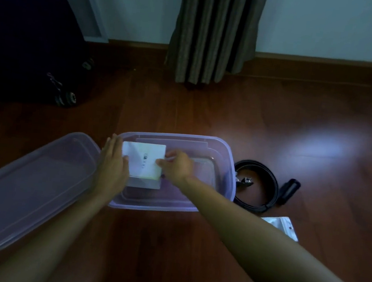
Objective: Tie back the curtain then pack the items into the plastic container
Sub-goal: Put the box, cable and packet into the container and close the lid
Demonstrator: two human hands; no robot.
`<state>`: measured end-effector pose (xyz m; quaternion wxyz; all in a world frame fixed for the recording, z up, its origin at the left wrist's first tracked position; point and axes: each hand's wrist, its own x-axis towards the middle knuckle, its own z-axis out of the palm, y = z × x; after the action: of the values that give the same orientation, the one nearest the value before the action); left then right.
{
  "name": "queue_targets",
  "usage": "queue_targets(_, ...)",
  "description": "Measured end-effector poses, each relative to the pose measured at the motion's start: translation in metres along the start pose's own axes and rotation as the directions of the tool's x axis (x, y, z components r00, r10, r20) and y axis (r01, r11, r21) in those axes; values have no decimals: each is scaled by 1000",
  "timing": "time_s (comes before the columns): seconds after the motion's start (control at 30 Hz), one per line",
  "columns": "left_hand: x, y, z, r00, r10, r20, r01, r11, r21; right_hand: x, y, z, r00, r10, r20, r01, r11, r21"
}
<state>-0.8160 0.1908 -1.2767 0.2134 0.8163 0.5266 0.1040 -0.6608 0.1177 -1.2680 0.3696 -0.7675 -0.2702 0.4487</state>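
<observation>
Holding a white box (142, 161) low inside the left part of the open container (203, 138), the left hand (112, 167) lies straight-fingered along the box's left edge, thumb on top. The right hand (177, 166) pinches the right edge with curled fingers. A belt (256, 165) lies just right of the container, with the lid (24, 192) to its left.

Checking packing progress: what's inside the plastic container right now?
A white box, gripped by left hand and right hand, over a flat pale item. Anything beneath them is covered.

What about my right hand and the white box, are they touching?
Touching. The head view shows the right hand pinching the white box at its right edge, thumb on its face.
</observation>
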Motion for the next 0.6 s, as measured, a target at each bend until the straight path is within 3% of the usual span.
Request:
queue_targets(0.1,-1,-1,0,1000,-3,29,4,1000,-19,-10,-9,-5,973,-122,194,140,987,-79)
queue_targets(0.17,0,2,-3,1000,11,20,-11,1000,-11,-18,-12,-26,952,-208,227,236,966,-103)
queue_targets(0.27,8,26,-7,990,135,-35,-136,990,-22,-28,-4,-82,950,-310,34,312,948,-67)
queue_targets(0.33,18,64,-3,966,254,-43,-257,963,-88,-32,14,-128,907,-333,-256,330,942,-56)
queue_targets(0.43,33,141,18,866,494,73,-480,864,-155,-34,67,-194,742,-197,-640,144,980,-135)
queue_targets(0.5,36,192,43,740,644,193,-618,765,-183,-34,109,-221,684,-98,-723,-50,982,-181)
queue_targets(0.6,34,249,86,615,692,379,-701,699,-140,-43,151,-232,673,43,-738,-256,950,-177)
